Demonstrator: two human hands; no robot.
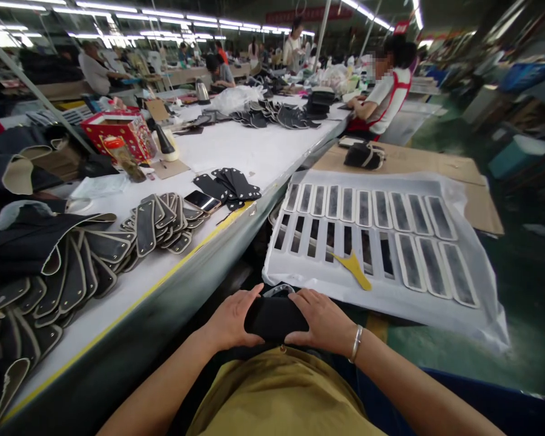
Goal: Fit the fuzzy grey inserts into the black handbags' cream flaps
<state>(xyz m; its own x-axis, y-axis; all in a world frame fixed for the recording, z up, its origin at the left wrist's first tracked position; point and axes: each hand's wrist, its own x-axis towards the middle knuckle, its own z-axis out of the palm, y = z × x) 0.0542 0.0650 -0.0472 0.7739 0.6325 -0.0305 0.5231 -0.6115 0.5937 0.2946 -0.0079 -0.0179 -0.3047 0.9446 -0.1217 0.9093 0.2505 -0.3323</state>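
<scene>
Gripped low over the lap: flat black fabric-covered piece, left hand closed round one end, right hand round the other. Both ends hidden under fingers; pale edge behind it too small to tell. Just beyond, white sheet of dark strips, yellow forked tool lying on it.

The flat black fabric piece is showing plain black, beside a thin silver metal bangle and a mustard-yellow cloth garment. Black rectangular strips are lying white-bordered on the white plastic sheet with a yellow forked plastic tool, while a yellow line is running along the long white worktable's near edge.
</scene>
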